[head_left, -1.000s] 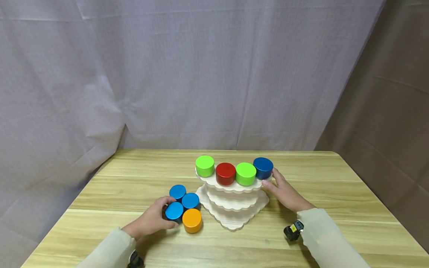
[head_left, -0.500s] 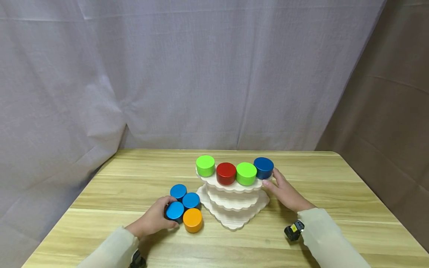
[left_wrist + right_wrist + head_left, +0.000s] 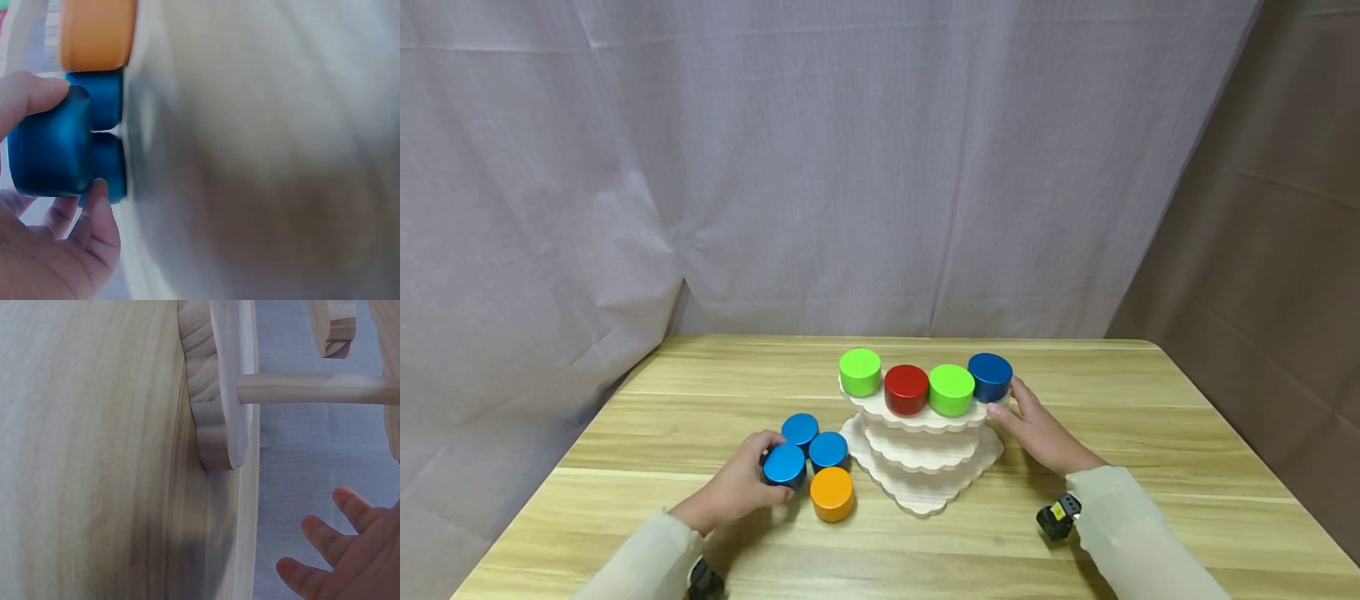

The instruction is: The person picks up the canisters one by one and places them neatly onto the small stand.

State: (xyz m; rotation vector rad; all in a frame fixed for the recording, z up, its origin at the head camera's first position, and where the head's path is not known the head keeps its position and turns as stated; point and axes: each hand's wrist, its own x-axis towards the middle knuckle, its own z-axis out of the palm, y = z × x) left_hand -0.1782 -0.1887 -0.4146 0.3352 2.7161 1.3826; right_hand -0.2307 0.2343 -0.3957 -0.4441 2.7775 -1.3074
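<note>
In the head view my left hand [image 3: 741, 483] pinches a blue round tin [image 3: 784, 464] between thumb and fingers. In the left wrist view the gripped tin [image 3: 53, 147] stands out from the blue tins behind it. Two more blue tins [image 3: 829, 450] and an orange tin [image 3: 832, 493] stand close beside it on the table. My right hand [image 3: 1041, 433] holds the right edge of a tiered wooden stand [image 3: 917, 454], near a dark blue tin [image 3: 989, 375]. The right wrist view shows three spread fingers; the thumb and index contact is out of sight there.
The stand's top tier carries a red tin [image 3: 906, 390], two green tins [image 3: 951, 390] and the dark blue one. A wooden table [image 3: 880, 558] lies under everything. Grey cloth [image 3: 820, 167] hangs behind it and brown cloth [image 3: 1277, 250] at the right.
My left hand has shifted slightly left and up, with the blue tin in its grip coming away from the orange tin and the other blue ones. The right hand stays in place.
</note>
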